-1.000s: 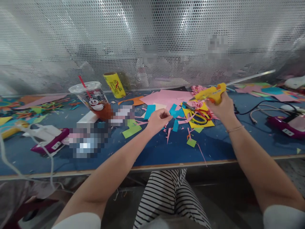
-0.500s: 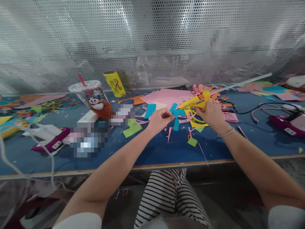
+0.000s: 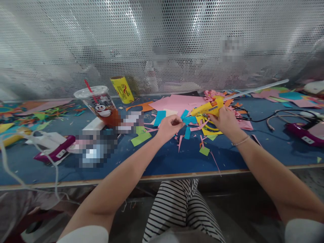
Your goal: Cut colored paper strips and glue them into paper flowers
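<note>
My right hand (image 3: 225,124) is wrapped round the handle of a yellow glue gun (image 3: 208,108), whose nozzle points left. A long clear glue stick (image 3: 258,89) juts from the back of the gun. Just left of the nozzle, my left hand (image 3: 172,125) has its fingertips pinched together; what lies between them is too small to make out. Blue paper pieces (image 3: 187,132) lie by the fingertips and under the nozzle. Pink paper sheets (image 3: 174,102) are spread behind both hands.
On the left stand a drink cup (image 3: 104,109) with a red straw and a yellow can (image 3: 123,89). Purple power strips (image 3: 54,152) with cables lie at both sides. Paper scraps and a green piece (image 3: 204,151) lie nearer the table's front edge (image 3: 182,175). Perforated metal rises behind.
Both hands and the glue gun are almost where they were. The view has shifted very slightly.
</note>
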`<action>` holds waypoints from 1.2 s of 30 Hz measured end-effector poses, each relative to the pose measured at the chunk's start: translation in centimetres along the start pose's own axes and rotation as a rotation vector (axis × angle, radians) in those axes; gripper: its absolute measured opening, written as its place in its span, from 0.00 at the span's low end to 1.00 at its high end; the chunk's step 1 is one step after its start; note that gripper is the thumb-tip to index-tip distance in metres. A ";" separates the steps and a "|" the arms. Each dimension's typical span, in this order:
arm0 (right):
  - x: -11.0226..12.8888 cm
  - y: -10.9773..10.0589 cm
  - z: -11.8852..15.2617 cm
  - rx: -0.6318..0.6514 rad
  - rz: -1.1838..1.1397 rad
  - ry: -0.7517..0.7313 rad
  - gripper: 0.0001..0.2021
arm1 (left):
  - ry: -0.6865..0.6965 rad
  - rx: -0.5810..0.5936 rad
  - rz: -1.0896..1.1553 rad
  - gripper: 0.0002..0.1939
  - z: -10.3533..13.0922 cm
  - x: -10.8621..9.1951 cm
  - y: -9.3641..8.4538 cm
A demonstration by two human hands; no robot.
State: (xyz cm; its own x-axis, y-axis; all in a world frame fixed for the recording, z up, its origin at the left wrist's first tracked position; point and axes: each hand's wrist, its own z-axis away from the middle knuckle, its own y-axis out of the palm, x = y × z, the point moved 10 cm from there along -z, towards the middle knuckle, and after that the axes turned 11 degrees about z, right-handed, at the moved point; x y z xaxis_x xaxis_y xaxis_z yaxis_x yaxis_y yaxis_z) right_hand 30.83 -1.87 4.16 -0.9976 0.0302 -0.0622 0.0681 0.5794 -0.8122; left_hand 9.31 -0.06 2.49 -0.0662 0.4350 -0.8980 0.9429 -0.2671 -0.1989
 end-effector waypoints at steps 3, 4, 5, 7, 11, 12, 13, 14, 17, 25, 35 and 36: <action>-0.1 0.0 0.0 -0.006 0.001 -0.011 0.15 | 0.000 -0.009 0.004 0.09 0.0 -0.1 -0.1; -0.2 0.0 0.0 -0.006 0.003 -0.006 0.15 | -0.002 -0.013 0.007 0.09 0.1 0.0 -0.1; -0.3 0.0 0.0 -0.005 0.005 -0.002 0.15 | -0.005 -0.017 0.009 0.09 0.1 0.0 -0.2; -0.5 0.0 0.0 -0.004 0.012 0.005 0.15 | -0.009 -0.025 0.015 0.09 0.1 0.0 -0.3; -0.5 -0.2 0.0 -0.018 0.023 0.004 0.17 | -0.023 -0.037 0.034 0.09 0.1 -0.2 -0.5; -0.5 -0.3 -0.1 -0.026 0.017 0.010 0.19 | -0.031 -0.041 0.040 0.09 0.1 -0.2 -0.6; -0.6 -0.4 -0.2 -0.032 0.005 0.022 0.21 | -0.040 -0.045 0.047 0.09 0.1 -0.2 -0.6; -0.7 -0.4 -0.3 -0.034 -0.011 0.042 0.24 | -0.047 -0.052 0.055 0.09 0.0 -0.2 -0.7; -1.5 0.4 -0.4 -0.005 -0.054 0.104 0.30 | -0.056 -0.083 0.093 0.09 -0.1 -0.1 -1.0; -0.7 1.4 0.1 0.035 -0.084 0.046 0.23 | -0.129 -0.182 0.282 0.09 -0.4 1.3 -2.1; 11.2 2.6 0.0 0.271 -1.505 0.189 0.18 | 0.013 -0.217 0.385 0.11 -0.6 0.5 -3.0; 11.6 2.7 0.1 0.287 -1.572 0.235 0.17 | 0.022 -0.207 0.385 0.10 -0.6 0.4 -3.0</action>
State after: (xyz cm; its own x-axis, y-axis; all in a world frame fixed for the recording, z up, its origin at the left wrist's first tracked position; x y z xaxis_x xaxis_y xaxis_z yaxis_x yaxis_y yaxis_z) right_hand 19.39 -0.02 1.20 -0.0567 -0.2824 0.9576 -0.9981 -0.0070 -0.0612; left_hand 6.65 1.40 2.99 0.3075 0.3560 -0.8824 0.9433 -0.2358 0.2336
